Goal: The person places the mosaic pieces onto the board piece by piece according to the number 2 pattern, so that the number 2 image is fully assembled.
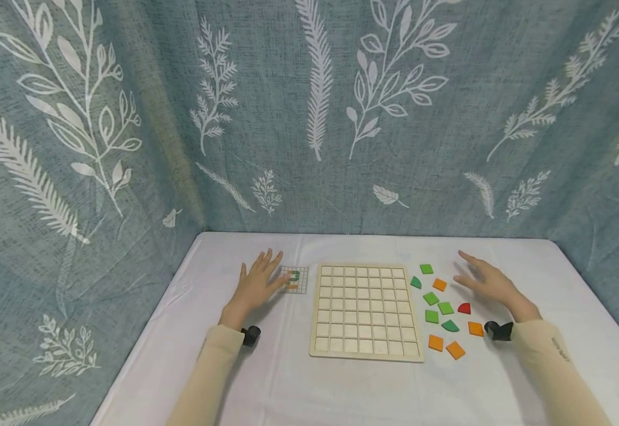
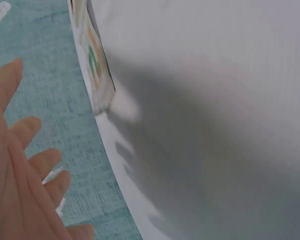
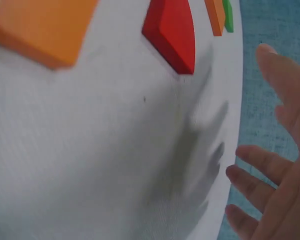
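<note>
My left hand (image 1: 258, 284) hovers over the left of the table with fingers spread, holding nothing. Its thumb overlaps a small card (image 1: 301, 284) printed with a grid and a green and orange pattern; the left wrist view shows the card (image 2: 101, 85) beyond the thumb. My right hand (image 1: 492, 285) is held over the right side, fingers extended and nothing in them. Nearest to it are a red quarter-circle tile (image 1: 464, 308) and an orange square tile (image 1: 439, 284). In the right wrist view the red tile (image 3: 172, 37) lies flat, apart from the fingers.
A pale wooden grid board (image 1: 366, 357) lies mid-table, its squares bare. Along its right side are scattered several green square tiles (image 1: 431, 316), two green quarter-circle tiles (image 1: 450, 326) and more orange square tiles (image 1: 455, 350). A patterned blue-green curtain (image 1: 288, 118) borders the white table (image 1: 362, 396).
</note>
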The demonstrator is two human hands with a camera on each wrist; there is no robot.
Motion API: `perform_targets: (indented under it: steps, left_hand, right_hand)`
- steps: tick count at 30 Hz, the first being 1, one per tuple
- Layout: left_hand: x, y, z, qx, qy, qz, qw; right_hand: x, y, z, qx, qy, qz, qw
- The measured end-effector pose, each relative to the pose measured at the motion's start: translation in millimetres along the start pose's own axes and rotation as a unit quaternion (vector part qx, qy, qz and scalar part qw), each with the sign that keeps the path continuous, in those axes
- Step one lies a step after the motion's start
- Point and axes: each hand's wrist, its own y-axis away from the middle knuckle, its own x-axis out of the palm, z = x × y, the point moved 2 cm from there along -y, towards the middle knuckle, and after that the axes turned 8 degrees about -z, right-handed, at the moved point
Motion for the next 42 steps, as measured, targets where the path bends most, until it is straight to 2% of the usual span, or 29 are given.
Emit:
perform_targets:
  steps: [11,17,26,35,42]
  left_hand:
    - [8.3,14.4,-22.1,0.02,0.007,0.031,0.9993]
    - [10.6,23.8,-33.5,0.016,0.008,0.056,0.9983]
    - [17.0,29.8,-42.2,0.034,0.016,0.078,0.9963]
    - [22.1,37.9,-49.2,0.024,0.031,0.117,0.9924]
    - [22.2,43.8,-53.1,0.039,0.055,0.132,0.989]
  right_hand:
    - [11.9,3.6,4.9,-0.001,0.005,-0.004,1.0]
    - [14.3,7.2,11.7,-0.007,0.009,-0.006,1.0]
    - [18.3,9.4,21.7,-0.018,0.015,-0.013,1.0]
    - [25.5,8.9,23.3,0.016,0.017,-0.027,0.999]
    - [28.6,8.9,25.3,0.033,0.013,-0.041,0.999]
